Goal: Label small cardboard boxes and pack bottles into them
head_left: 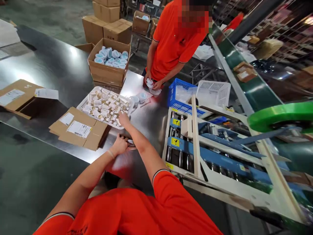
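Note:
A white plastic basket (81, 105) full of small bottles (105, 104) with white labels and pale caps stands on the metal table. My right hand (124, 119) reaches into its near right corner, fingers bent down and closed on a small bottle, partly hidden by the hand. Just in front of the basket, my left hand (119, 145) is closed around the side of a small brown, box-like thing (132, 147) with something pale in it; I cannot make out its kind. Clear bags with round white-lidded tubs (142, 96) lie behind the basket's right end.
Flattened cartons (75, 127) lie left of the basket, others (21, 96) farther left. Behind stands a carton (107, 76) of white-lidded tubs. Across the table a co-worker (171, 42) handles tubs. A blue crate (179, 88) and a roller machine (183, 143) stand right.

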Tool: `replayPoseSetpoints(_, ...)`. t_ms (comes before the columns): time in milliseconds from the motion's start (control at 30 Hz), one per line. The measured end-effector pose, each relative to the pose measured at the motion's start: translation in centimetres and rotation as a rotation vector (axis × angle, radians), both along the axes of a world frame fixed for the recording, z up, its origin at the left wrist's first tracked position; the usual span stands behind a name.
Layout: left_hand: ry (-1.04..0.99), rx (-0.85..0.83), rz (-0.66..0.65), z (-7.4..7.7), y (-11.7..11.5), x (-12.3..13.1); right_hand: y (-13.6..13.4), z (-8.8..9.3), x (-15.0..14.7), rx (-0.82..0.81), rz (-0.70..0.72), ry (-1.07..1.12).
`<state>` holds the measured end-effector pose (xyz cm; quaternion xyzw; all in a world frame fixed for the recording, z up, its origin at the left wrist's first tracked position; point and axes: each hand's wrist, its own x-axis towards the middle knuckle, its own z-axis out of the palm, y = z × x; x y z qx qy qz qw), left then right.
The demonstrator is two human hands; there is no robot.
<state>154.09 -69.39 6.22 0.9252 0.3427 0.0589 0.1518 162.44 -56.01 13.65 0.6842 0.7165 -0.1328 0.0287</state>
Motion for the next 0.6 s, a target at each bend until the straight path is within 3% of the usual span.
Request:
replayPoseSetpoints(133,0.07,-0.082,-0.003,1.1,-0.2,-0.3,-2.8,3.6,4.5,0.115,-0.039,0.042)
replayPoseSetpoints(233,0.078,-0.091,-0.002,1.5,-0.9,0.1,-7.8,6.5,9.7,0.192,0.031,0.077)
replayPoseSetpoints(300,0.064,-0.093,-0.018,1.3,-1.5,1.0,-12.1,7.2,12.3,0.108,0.088,0.047)
replayPoseSetpoints(367,0.032,-0.086,-0.056,0.9,-2.2,2.0,-15.9,6.5,13.4,-0.054,0.114,-0.011)
replayPoseSetpoints(433,0.009,-0.078,-0.098,0.5,-2.8,3.0,-18.1,4.6,12.9,-0.208,0.102,-0.051)
replayPoseSetpoints(600,0.054,-0.042,-0.137,0.3,-2.6,3.8,-16.9,0.0,10.7,-0.31,-0.047,-0.123)
